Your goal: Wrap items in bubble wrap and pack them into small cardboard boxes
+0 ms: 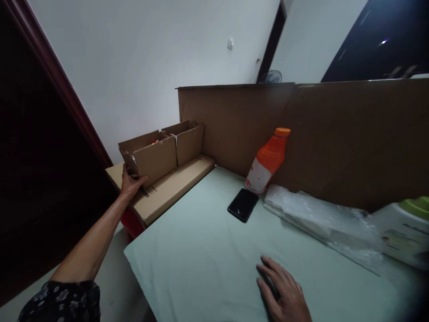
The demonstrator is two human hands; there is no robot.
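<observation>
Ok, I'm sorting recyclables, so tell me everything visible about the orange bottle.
The bottle looks like plastic, orange with an orange cap on and a white label with red print low down. It stands tilted on the pale green table, leaning against the cardboard wall. A black phone lies just before it.

- A plain white wall (144, 62) fills the back of the room, with a small white switch (230, 43) high on it.
- A dark reddish door frame (56, 78) slants along the left beside an unlit opening.
- A pale green table (208, 250) spreads below.
- A tall cardboard sheet (335, 134) stands along its far edge.
- The light is dim; a dark window (378, 40) shows a small glint.
</observation>
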